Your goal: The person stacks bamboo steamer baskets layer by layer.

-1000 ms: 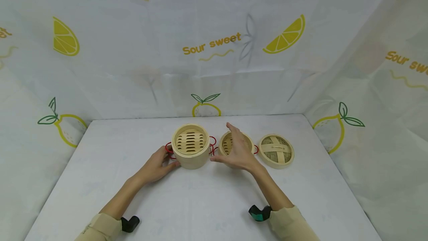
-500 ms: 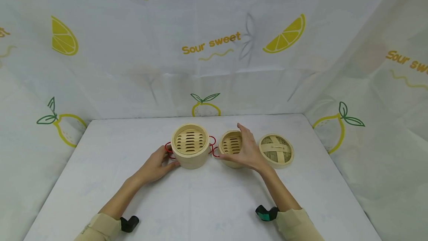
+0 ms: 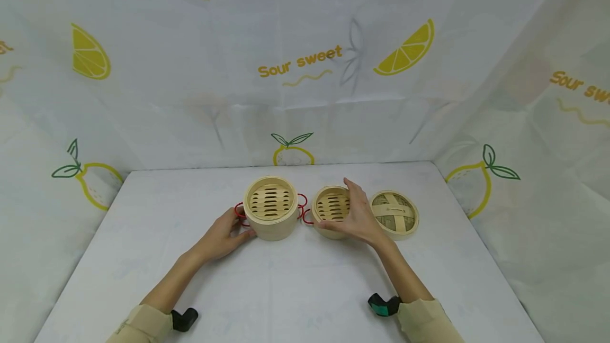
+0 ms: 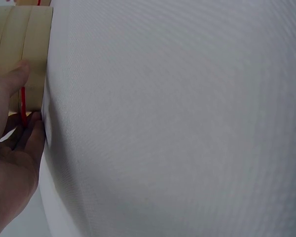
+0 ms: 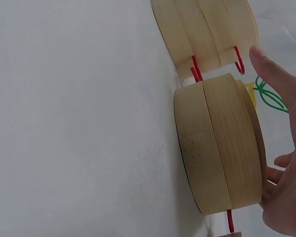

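Head view, steamer stack (image 3: 271, 210): upright on the bench (image 3: 286, 290), just below the frame's center.
Left hand (image 3: 221, 234): thumb and fingers clasp the stack's left side, at a red handle (image 4: 23, 106).
Loose basket (image 3: 331, 209): upright, right of the stack, bamboo lid (image 3: 393, 211) farther right.
Right hand (image 3: 358, 220): thumb and fingers spread apart about the basket.
Step at the basket: apparently taking hold.
Next move there: probably calls for closing evenly on its walls, rim level.
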The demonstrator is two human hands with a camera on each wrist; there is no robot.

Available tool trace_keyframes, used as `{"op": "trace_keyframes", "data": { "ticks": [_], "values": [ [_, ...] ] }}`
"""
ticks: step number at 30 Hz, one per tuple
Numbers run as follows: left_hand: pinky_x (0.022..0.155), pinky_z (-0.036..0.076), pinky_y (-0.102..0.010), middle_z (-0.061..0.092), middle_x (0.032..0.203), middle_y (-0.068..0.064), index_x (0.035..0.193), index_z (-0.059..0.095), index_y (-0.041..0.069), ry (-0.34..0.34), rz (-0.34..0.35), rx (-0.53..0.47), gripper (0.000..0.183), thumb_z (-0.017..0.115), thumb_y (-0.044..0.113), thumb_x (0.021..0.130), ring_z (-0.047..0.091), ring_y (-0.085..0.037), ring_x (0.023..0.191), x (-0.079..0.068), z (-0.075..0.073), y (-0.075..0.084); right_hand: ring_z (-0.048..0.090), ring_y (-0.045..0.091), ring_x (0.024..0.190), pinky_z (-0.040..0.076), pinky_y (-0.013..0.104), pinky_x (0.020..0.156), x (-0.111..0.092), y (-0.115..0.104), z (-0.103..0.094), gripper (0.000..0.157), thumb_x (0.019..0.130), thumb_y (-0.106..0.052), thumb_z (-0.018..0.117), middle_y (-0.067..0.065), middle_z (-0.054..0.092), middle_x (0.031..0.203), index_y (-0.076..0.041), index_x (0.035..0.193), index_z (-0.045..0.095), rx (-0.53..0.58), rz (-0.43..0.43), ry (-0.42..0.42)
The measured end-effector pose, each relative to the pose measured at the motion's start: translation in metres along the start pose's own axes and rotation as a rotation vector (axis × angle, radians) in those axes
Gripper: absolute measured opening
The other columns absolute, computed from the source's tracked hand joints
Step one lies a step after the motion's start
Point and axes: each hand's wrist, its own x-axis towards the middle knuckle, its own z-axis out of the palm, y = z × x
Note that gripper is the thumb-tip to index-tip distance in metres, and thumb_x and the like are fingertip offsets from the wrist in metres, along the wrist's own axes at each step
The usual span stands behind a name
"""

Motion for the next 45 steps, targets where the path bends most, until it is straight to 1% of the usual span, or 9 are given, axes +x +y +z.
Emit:
{"op": "trace_keyframes", "data": {
  "ticks": [5,10,12,15,23,26,31,36,45],
  "values": [
    [0.113,0.059,-0.054,0.064,0.143,-0.021,0.152,0.050,-0.002,0.006,0.000,0.001,0.065,0.081,0.019,0.100,0.066,-0.040,0.136,0.000,0.000,0.001,0.024,0.051,0.164,0.030,0.074,0.132,0.001,0.006,0.001,0.139,0.070,-0.051,0.099,0.029,0.026,0.175,-0.003,0.171,0.018,-0.018,0.008,-0.017],
    [0.113,0.059,-0.054,0.065,0.142,-0.021,0.152,0.050,-0.002,0.008,-0.006,0.000,0.064,0.081,0.019,0.100,0.066,-0.039,0.135,0.000,0.000,0.001,0.025,0.053,0.163,0.030,0.073,0.132,0.002,0.008,0.002,0.139,0.069,-0.045,0.101,0.031,0.026,0.174,0.003,0.170,0.018,-0.023,0.016,-0.040],
    [0.113,0.059,-0.054,0.065,0.142,-0.021,0.152,0.050,-0.002,0.006,-0.005,-0.002,0.065,0.081,0.019,0.099,0.066,-0.040,0.135,0.000,0.001,0.001,0.024,0.053,0.163,0.029,0.073,0.133,0.001,0.008,0.002,0.139,0.069,-0.041,0.102,0.031,0.025,0.174,0.004,0.169,0.018,-0.021,0.023,-0.049],
    [0.114,0.058,-0.053,0.064,0.144,-0.021,0.153,0.050,-0.002,-0.001,-0.011,-0.009,0.066,0.081,0.019,0.099,0.065,-0.039,0.137,0.001,0.000,0.000,0.022,0.054,0.164,0.028,0.073,0.133,0.000,0.011,0.002,0.139,0.068,-0.040,0.103,0.032,0.023,0.175,0.006,0.169,0.018,-0.022,0.023,-0.065],
    [0.115,0.058,-0.053,0.064,0.146,-0.020,0.153,0.050,-0.001,-0.002,-0.007,-0.032,0.065,0.081,0.018,0.099,0.065,-0.039,0.138,0.001,0.000,-0.001,0.025,0.051,0.163,0.033,0.073,0.130,-0.003,0.018,0.000,0.140,0.068,-0.048,0.101,0.030,0.025,0.174,0.004,0.169,0.018,-0.039,0.010,-0.094],
    [0.115,0.058,-0.052,0.064,0.146,-0.019,0.153,0.050,-0.001,-0.003,-0.007,-0.035,0.065,0.081,0.018,0.099,0.064,-0.039,0.138,0.001,0.001,-0.002,0.025,0.051,0.163,0.034,0.073,0.130,-0.004,0.019,-0.001,0.140,0.069,-0.048,0.101,0.031,0.024,0.174,0.003,0.169,0.018,-0.036,0.007,-0.100],
    [0.114,0.058,-0.052,0.064,0.146,-0.018,0.154,0.050,0.000,-0.005,-0.004,-0.036,0.065,0.081,0.019,0.100,0.064,-0.038,0.138,0.001,0.001,-0.002,0.030,0.052,0.160,0.037,0.072,0.129,-0.005,0.020,-0.002,0.136,0.069,-0.046,0.101,0.032,0.027,0.171,0.004,0.168,0.021,-0.016,-0.003,-0.090],
    [0.115,0.058,-0.053,0.064,0.146,-0.019,0.154,0.049,0.000,-0.004,-0.007,-0.042,0.065,0.081,0.018,0.100,0.064,-0.039,0.138,0.001,0.001,-0.001,0.036,0.050,0.158,0.039,0.070,0.128,-0.006,0.022,0.000,0.132,0.069,-0.045,0.100,0.030,0.032,0.169,0.002,0.167,0.025,0.003,-0.004,-0.066],
    [0.115,0.058,-0.054,0.063,0.146,-0.020,0.153,0.049,-0.001,-0.005,-0.016,-0.035,0.065,0.081,0.017,0.099,0.064,-0.039,0.138,0.000,0.001,0.000,0.037,0.050,0.157,0.037,0.069,0.130,-0.006,0.023,0.002,0.130,0.067,-0.045,0.099,0.030,0.033,0.168,0.001,0.166,0.029,0.008,0.001,-0.027]
  ]
}}
